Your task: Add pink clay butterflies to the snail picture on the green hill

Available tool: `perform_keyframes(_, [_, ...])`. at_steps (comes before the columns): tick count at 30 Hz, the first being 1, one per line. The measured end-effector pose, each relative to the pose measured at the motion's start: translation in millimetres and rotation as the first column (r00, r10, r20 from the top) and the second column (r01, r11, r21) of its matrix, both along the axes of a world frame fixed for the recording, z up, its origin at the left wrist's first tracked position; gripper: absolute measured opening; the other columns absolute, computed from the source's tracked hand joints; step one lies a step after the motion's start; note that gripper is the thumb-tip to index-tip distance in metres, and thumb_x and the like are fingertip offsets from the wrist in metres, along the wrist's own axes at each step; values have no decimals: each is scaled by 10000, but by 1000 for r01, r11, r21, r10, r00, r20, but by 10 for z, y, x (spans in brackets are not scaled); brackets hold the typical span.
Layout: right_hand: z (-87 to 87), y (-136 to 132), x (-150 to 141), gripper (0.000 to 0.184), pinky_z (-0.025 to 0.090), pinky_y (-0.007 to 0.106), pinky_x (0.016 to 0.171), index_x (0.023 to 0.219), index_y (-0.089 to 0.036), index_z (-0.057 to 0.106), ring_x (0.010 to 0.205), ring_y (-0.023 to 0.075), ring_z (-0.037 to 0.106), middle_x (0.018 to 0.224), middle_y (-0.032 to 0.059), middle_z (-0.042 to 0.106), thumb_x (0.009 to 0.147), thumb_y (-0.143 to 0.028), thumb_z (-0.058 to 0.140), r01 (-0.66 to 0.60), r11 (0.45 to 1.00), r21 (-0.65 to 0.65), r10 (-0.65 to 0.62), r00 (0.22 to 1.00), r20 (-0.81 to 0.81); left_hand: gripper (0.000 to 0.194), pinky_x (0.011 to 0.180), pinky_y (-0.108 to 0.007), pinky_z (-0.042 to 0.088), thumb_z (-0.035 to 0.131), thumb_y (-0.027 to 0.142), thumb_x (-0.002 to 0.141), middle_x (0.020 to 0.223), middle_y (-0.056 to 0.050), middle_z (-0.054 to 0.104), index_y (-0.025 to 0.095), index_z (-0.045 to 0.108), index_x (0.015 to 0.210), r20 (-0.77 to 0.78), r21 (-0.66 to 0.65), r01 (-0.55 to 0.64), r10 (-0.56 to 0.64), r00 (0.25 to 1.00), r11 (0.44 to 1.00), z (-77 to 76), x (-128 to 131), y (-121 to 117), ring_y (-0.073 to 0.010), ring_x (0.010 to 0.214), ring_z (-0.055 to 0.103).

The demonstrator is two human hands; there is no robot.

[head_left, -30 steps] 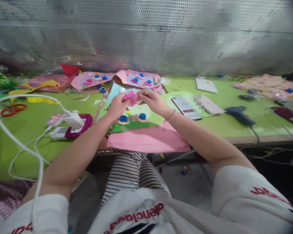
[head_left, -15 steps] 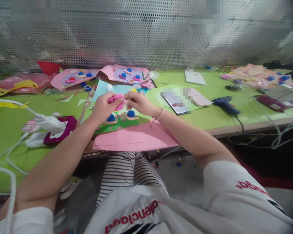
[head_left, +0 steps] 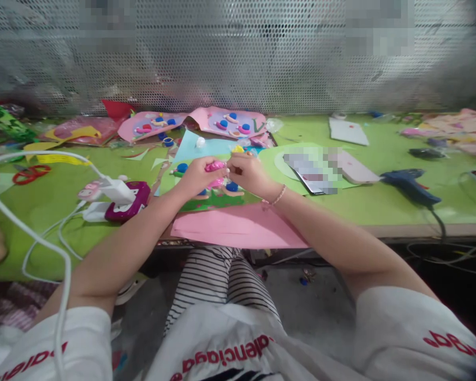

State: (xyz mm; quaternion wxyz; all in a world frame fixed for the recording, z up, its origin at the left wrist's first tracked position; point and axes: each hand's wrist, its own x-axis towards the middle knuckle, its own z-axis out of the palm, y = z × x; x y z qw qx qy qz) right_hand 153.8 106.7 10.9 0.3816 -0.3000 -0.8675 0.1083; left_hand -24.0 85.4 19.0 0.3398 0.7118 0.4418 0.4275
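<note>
Head view: L hand (head_left: 200,174) pinches the pink piece (head_left: 215,167) btwn thumb & fingers; R hand (head_left: 249,172) has fingers curled, tips bunched at the piece's R edge, can't tell if they pinch any of it; piece is held over the decorated sheet (head_left: 206,205), near a blue dome (head_left: 232,186), w/ pink paper (head_left: 238,227) on the near side; to work it well, I'd keep the L pinch light but steady, use only R fingertips at the edge, & hold it off the sheet so nothing gets crushed or smeared; piece's upper part seems to run L–R, one end toward R fingertips, other end under L fingers; overall long axis unclear, front/back can't tell.
</note>
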Motion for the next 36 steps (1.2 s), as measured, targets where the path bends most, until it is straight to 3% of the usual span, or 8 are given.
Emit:
perform_keyframes(7, [-15, 37, -3, 80, 336, 220, 537, 818, -170, 657, 558, 72, 395, 626, -32, 412, 785, -174, 584, -94, 986, -135, 64, 975, -212, 403, 504, -213, 410, 692, 550, 687, 621, 18, 572, 163, 585, 727, 45, -75, -14, 17, 999, 997, 51, -17, -3, -109, 525, 528])
perform_keyframes(12, [-51, 21, -35, 139, 307, 221, 530, 648, -143, 603, 555, 65, 388, 589, -37, 429, 713, -30, 557, -85, 987, -139, 56, 979, -198, 405, 487, -197, 390, 717, 533, 672, 599, 24, 567, 158, 572, 720, 51, -96, -4, 9, 999, 995, 16, 36, -33, -102, 516, 523])
perform_keyframes(17, [-31, 0, -46, 124, 286, 218, 522, 643, -138, 574, 549, 62, 359, 581, -47, 391, 716, -37, 573, -74, 992, -105, 50, 975, -217, 380, 452, -177, 383, 750, 487, 661, 560, 38, 542, 154, 570, 692, 89, -115, 25, -15, 996, 993, 30, 33, -21, -88, 483, 520])
perform_keyframes(22, [-10, -11, -40, 52, 320, 220, 539, 730, -142, 619, 554, 68, 390, 605, -36, 429, 778, -146, 600, -52, 991, -119, 16, 959, -282, 371, 418, -148, 381, 757, 442, 686, 522, 59, 483, 161, 518, 646, 189, -111, 34, -12, 982, 993, 43, 15, 14, -56, 441, 480])
perform_keyframes(26, [-11, -33, -44, 115, 335, 221, 532, 768, -147, 634, 531, 59, 396, 637, -25, 475, 811, -252, 620, 16, 989, -147, -66, 939, -337, 388, 412, -137, 402, 749, 450, 707, 521, 72, 447, 168, 489, 654, 263, -113, 40, -9, 965, 993, 12, 5, 47, -43, 431, 465])
perform_keyframes(31, [-10, -14, -27, 118, 341, 218, 524, 778, -150, 617, 523, 51, 413, 674, -19, 496, 832, -253, 601, 11, 994, -112, -42, 960, -277, 377, 410, -132, 419, 741, 453, 724, 520, 64, 471, 161, 511, 669, 295, -130, 51, -10, 955, 990, -27, 1, 66, -41, 422, 478])
perform_keyframes(36, [20, 29, 19, 282, 379, 230, 540, 727, -151, 529, 447, 48, 454, 608, -36, 494, 897, -374, 508, 3, 980, -200, -55, 965, -257, 340, 441, -131, 452, 714, 421, 767, 533, 59, 489, 152, 527, 674, 306, -135, 36, 7, 952, 990, -15, 11, 70, -37, 431, 480])
